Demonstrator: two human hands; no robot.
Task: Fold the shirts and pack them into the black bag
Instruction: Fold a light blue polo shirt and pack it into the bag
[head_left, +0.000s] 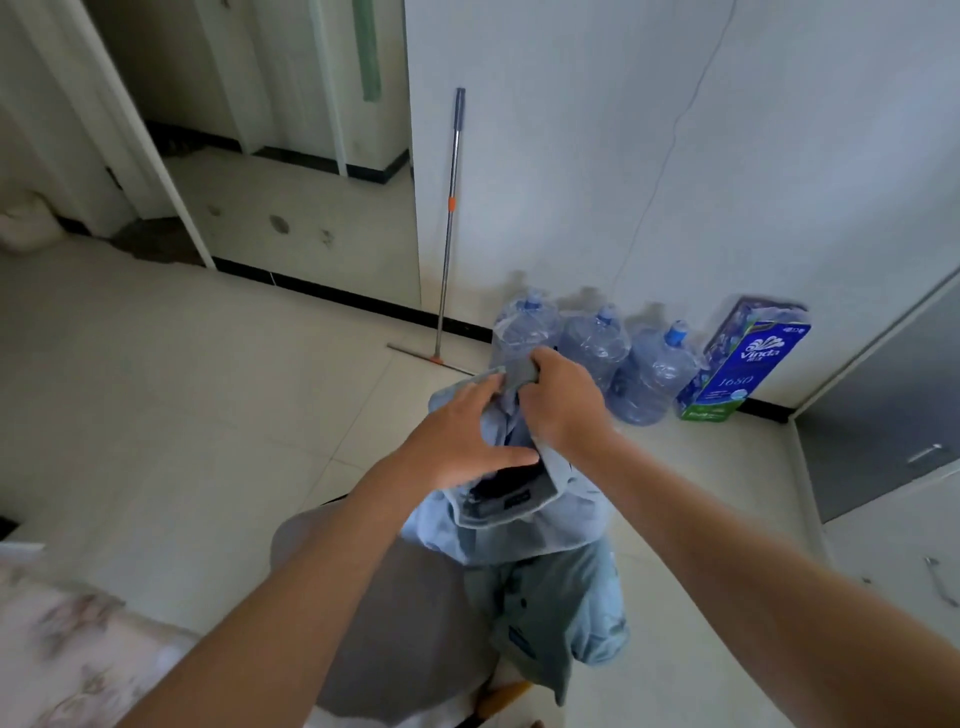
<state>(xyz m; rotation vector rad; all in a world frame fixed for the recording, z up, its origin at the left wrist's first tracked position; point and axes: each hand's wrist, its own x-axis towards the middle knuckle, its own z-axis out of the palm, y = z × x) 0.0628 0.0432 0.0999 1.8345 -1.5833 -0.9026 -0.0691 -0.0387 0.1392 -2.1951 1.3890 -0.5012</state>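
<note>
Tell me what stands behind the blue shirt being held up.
Three water jugs stand along the wall, with a blue tissue pack beside them. The shirt and right hand cover the lower part of the leftmost jug; its base cannot be seen.

The shirt (540, 545) is soft, matt, pale blue cloth, creased, with dark plastic-looking buttons. The floor (208, 415) is smooth, glossy pale tile. The mop handle (450, 249) is shiny metal with an orange plastic ring. The water bottles (592, 343) are clear bluish plastic, dented. The tissue pack (748, 364) wears glossy printed film.
</note>
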